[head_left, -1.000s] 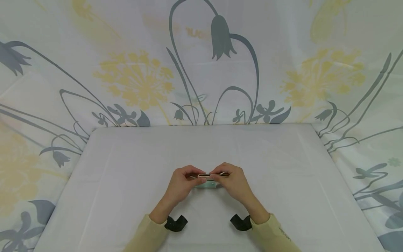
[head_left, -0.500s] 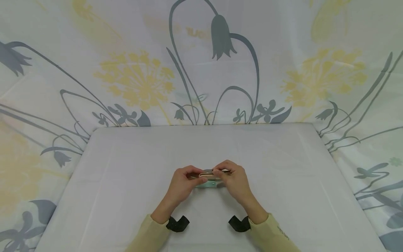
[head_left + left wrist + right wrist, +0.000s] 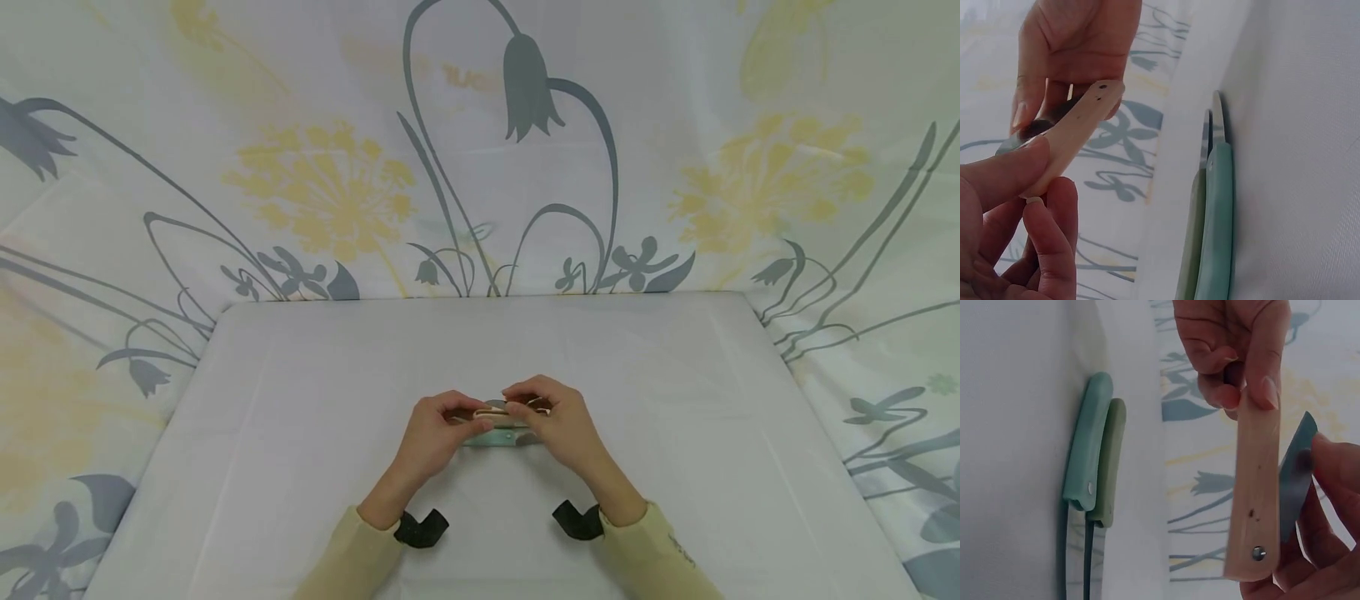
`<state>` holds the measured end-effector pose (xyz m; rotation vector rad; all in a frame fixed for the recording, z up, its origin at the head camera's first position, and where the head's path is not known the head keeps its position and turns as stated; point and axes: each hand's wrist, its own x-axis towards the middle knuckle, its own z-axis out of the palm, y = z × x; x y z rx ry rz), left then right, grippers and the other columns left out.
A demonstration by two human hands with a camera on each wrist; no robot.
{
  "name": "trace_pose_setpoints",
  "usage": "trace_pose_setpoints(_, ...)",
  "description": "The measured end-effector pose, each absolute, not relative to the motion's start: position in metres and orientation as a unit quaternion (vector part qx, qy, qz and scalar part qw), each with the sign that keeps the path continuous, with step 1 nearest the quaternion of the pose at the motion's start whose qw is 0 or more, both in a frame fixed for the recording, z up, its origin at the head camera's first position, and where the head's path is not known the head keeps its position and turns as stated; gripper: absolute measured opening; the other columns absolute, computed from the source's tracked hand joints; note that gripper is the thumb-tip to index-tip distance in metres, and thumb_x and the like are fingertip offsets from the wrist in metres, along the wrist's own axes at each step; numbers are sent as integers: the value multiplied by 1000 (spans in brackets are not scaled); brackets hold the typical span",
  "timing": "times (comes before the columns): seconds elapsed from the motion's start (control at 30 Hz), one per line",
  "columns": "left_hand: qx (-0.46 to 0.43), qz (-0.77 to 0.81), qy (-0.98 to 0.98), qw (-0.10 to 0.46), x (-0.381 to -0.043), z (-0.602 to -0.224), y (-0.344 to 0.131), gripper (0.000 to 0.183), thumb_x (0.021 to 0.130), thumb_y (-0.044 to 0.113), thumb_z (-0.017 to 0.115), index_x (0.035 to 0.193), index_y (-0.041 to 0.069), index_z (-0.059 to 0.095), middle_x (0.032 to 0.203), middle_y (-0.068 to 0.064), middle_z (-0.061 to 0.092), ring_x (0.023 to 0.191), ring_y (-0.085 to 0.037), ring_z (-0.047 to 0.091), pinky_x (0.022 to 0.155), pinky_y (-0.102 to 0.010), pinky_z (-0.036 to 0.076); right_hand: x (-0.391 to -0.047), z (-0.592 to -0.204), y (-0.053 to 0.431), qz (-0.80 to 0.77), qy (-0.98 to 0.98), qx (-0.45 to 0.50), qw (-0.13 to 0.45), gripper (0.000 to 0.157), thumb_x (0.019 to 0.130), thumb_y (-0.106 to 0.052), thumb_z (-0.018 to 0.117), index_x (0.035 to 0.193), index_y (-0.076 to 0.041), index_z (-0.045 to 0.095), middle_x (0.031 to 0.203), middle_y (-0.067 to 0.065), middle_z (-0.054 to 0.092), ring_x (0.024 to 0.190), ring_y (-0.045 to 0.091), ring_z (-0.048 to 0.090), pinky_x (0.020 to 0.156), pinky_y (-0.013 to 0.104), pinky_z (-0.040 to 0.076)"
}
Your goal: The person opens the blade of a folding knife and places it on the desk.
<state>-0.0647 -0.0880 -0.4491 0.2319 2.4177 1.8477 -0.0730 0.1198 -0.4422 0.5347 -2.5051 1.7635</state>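
My left hand [image 3: 431, 433] pinches one end of a folding knife's beige handle [image 3: 1257, 469], thumb on its near side. The knife is held up over the table. Its grey blade [image 3: 1296, 481] stands partly swung out of the handle, and my right hand [image 3: 566, 425] pinches that blade between thumb and fingers. A metal rivet shows at the handle's lower end in the right wrist view. Just below the hands lie a teal-handled folding knife [image 3: 1219, 219] and an olive-green one [image 3: 1194, 231], side by side with their blades out.
A white cloth covers the table [image 3: 337, 358]. Behind it and at both sides hang curtains [image 3: 322, 192] printed with grey and yellow flowers. Black straps [image 3: 422, 528] sit at both wrists, by the pale yellow sleeves [image 3: 352, 554].
My right hand has shifted slightly up and away from the table's front edge. The blade has come out from the beige handle and now shows behind it. My left hand stays almost in place.
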Motion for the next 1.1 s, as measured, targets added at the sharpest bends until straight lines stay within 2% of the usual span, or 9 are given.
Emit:
trace_pose_setpoints(0.17, 100, 601, 792, 47, -66, -453, -87, 16, 80, 11, 85, 95, 11, 78, 91, -1, 73, 80, -14, 68, 69, -27, 54, -74, -440, 120, 541, -809, 227, 27, 13, 88, -15, 77, 101, -15, 76, 95, -7, 70, 84, 12, 63, 75, 31, 54)
trace_pose_setpoints(0.37, 116, 592, 796, 51, -65, -454, -87, 16, 81, 16, 84, 96, 13, 78, 93, 1, 72, 81, -14, 68, 69, -28, 56, -73, -433, 118, 495, -830, 251, 46, 10, 86, -16, 79, 96, -18, 77, 90, -13, 66, 78, 7, 62, 70, 29, 54)
trace_pose_setpoints(0.73, 120, 575, 808, 42, -65, -455, -87, 14, 80, 15, 85, 93, 17, 79, 89, 8, 71, 82, -11, 67, 72, -29, 56, -72, -438, 114, 460, -849, 249, 67, 3, 87, -15, 77, 89, -14, 75, 85, -12, 65, 74, 5, 60, 65, 26, 53)
trace_pose_setpoints(0.9, 120, 559, 821, 21, -66, -454, -89, 15, 79, 14, 85, 92, 19, 80, 86, 11, 70, 81, -10, 65, 71, -29, 54, -72, -439, 115, 474, -843, 240, 86, 7, 87, -9, 77, 91, -13, 73, 87, -7, 67, 77, 8, 62, 65, 28, 54)
trace_pose_setpoints(1.1, 99, 576, 811, 27, -66, -455, -93, 16, 79, 10, 84, 92, 18, 80, 86, 9, 71, 82, -10, 69, 69, -28, 52, -73, -438, 118, 481, -841, 226, 106, 10, 87, -7, 76, 94, -12, 70, 90, -4, 68, 81, 11, 64, 65, 29, 55)
